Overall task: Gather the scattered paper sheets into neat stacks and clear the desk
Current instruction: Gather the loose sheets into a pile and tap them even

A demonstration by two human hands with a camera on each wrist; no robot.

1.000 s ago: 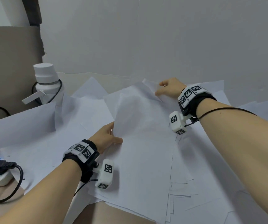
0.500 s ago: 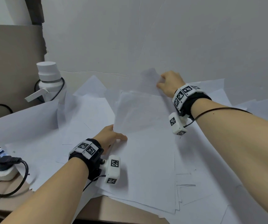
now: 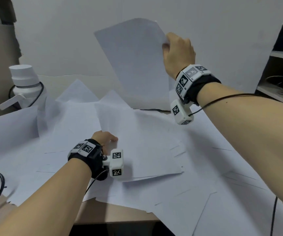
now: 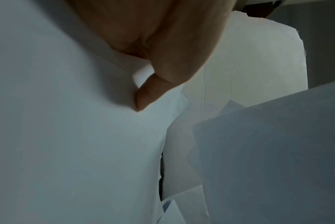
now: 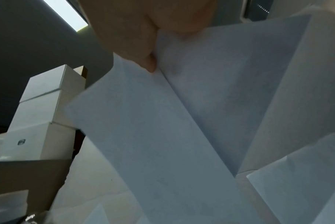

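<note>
Right hand (image 3: 178,53) pinches a raised sheet (image 3: 137,65); left hand (image 3: 105,138) fingers hidden under papers (image 3: 146,150), grip unclear.

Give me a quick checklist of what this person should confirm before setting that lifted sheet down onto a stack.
1. Right hand has a firm pinch on the lifted white paper sheet: ok, thumb and fingers clamp its edge.
2. Only one sheet lifted: cannot tell; the right wrist view shows a fold or a second layer.
3. Left hand steadies the partly squared stack of white sheets: ok, it rests on the stack's left edge.
4. Stack edges aligned: not ok, lower edges are fanned.
5. White plastic bottle clear of the swing: ok, it stands far left.
6. Desk cleared: not ok, loose sheets cover it.
</note>
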